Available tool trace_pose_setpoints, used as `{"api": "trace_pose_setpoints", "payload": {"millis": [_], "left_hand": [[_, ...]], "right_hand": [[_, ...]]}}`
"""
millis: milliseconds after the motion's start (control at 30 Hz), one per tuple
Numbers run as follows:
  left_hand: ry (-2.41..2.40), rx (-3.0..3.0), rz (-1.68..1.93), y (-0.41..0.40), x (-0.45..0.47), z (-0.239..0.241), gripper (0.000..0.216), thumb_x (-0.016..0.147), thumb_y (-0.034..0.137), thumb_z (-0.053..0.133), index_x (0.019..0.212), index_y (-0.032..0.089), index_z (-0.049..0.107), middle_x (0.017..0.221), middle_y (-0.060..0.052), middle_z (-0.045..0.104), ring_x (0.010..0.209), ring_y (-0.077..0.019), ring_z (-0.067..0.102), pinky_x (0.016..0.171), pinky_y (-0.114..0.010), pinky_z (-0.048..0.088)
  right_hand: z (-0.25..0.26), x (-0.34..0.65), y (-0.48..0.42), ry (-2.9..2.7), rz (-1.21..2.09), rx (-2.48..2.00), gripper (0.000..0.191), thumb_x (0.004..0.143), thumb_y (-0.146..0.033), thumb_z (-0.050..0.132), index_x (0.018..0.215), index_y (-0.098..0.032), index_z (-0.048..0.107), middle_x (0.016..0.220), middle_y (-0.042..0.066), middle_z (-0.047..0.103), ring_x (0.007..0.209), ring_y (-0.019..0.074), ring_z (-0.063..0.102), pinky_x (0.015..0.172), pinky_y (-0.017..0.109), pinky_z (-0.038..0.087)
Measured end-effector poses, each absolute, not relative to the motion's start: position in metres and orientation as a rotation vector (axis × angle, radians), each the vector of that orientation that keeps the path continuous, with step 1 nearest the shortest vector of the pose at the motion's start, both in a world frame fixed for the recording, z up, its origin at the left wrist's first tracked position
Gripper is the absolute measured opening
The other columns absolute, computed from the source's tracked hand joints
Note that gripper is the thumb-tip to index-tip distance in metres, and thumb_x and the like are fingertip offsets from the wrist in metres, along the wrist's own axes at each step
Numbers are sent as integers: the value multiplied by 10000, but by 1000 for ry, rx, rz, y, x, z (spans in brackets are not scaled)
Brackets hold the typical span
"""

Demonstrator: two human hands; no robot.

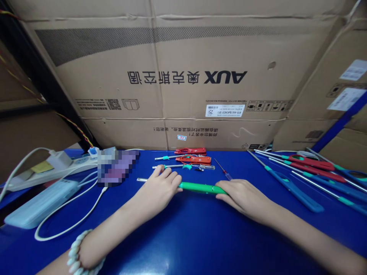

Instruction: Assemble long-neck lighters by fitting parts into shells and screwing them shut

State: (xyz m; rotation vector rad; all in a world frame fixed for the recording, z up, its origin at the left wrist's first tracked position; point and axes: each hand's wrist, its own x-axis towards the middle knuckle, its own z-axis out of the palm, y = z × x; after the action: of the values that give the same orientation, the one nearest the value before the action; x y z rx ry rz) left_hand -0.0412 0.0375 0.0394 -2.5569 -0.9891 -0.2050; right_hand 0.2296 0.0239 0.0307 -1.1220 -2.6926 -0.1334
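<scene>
Green tool (199, 187), screwdriver (227, 175) just beyond

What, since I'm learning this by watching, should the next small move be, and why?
Perhaps lift the left hand away for a check: it covers the stretch between the metal tube and the green handle, while the right hand grips the handle itself.

"AUX 奥克斯空调" is printed upside-dn on cardbd. (183, 53); "KFR-46G…" & "25" are shown on wht. label (225, 110), also inverted.
</scene>
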Motion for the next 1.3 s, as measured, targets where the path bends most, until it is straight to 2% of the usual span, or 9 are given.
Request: {"api": "trace_pose_setpoints", "payload": {"millis": [67, 200, 333, 433, 533, 733, 967, 1100, 1300], "left_hand": [[-1015, -2683, -225, 34, -39, 37, 133, 954, 250, 474, 945, 138, 547, 918, -85, 599, 851, -261, 529, 813, -421, 349], [-924, -2968, -354, 17, -21, 25, 415, 934, 430, 505, 1236, 153, 440, 1103, -84, 587, 966, -246, 536, 882, -404, 366], [-988, -2982, -345, 11, -9, 13, 191, 972, 318, 443, 930, 157, 536, 885, -54, 598, 807, -222, 560, 748, -346, 428], [-973, -2978, -352, 16, -12, 12, 156, 953, 313, 487, 977, 166, 536, 925, -56, 598, 865, -230, 569, 789, -356, 438], [-976, -2979, -330, 22, -19, 14, 171, 919, 295, 554, 1042, 177, 537, 984, -54, 590, 914, -233, 557, 826, -363, 426], [-993, -2982, -294, 30, -26, 16, 224, 894, 332, 594, 1051, 180, 545, 1016, -59, 571, 902, -226, 531, 797, -342, 400], [-972, -3011, -332, 33, -28, 17, 313, 917, 417, 539, 1126, 184, 531, 1064, -72, 568, 952, -241, 519, 807, -352, 385], [-951, -3113, -431, 30, -25, 13, 294, 962, 345, 477, 1231, 226, 482, 1149, -56, 556, 1030, -221, 513, 877, -353, 372], [-917, -3173, -480, 27, -21, 7, 242, 981, 260, 429, 1197, 214, 528, 1086, -55, 581, 968, -199, 536, 833, -333, 396]], "right_hand": [[22, 229, 25, -2710, -224, -1040, 258, 982, -344, 409, 855, -173, 554, 705, 24, 645, 587, 188, 614, 578, 288, 401], [-3, 210, 18, -2626, -342, -866, 314, 998, -366, 356, 887, -164, 569, 748, 53, 669, 652, 187, 631, 698, 317, 420], [-8, 198, 13, -2639, -180, -910, 262, 952, -367, 461, 826, -163, 566, 739, 47, 643, 670, 187, 620, 693, 306, 428], [2, 209, 20, -2638, 249, -960, 274, 876, -428, 576, 985, -177, 561, 866, 43, 638, 767, 187, 614, 670, 269, 447], [5, 223, 35, -2441, 414, -1080, 207, 923, -282, 506, 1107, -189, 528, 895, 34, 636, 707, 148, 600, 647, 250, 468], [-11, 226, 52, -2461, 84, -1028, 244, 927, -154, 437, 1081, -200, 620, 1023, 83, 616, 920, 205, 618, 787, 329, 512], [-12, 226, 51, -2546, -173, -915, 236, 964, -190, 413, 907, -159, 640, 862, 76, 625, 751, 186, 572, 660, 289, 482], [-15, 225, 50, -2567, -323, -875, 313, 985, -198, 356, 807, -157, 610, 778, 72, 606, 688, 182, 538, 627, 290, 441], [-10, 218, 40, -2395, 92, -967, 232, 986, -198, 341, 874, -172, 542, 842, 64, 574, 757, 165, 559, 691, 276, 463]]}}
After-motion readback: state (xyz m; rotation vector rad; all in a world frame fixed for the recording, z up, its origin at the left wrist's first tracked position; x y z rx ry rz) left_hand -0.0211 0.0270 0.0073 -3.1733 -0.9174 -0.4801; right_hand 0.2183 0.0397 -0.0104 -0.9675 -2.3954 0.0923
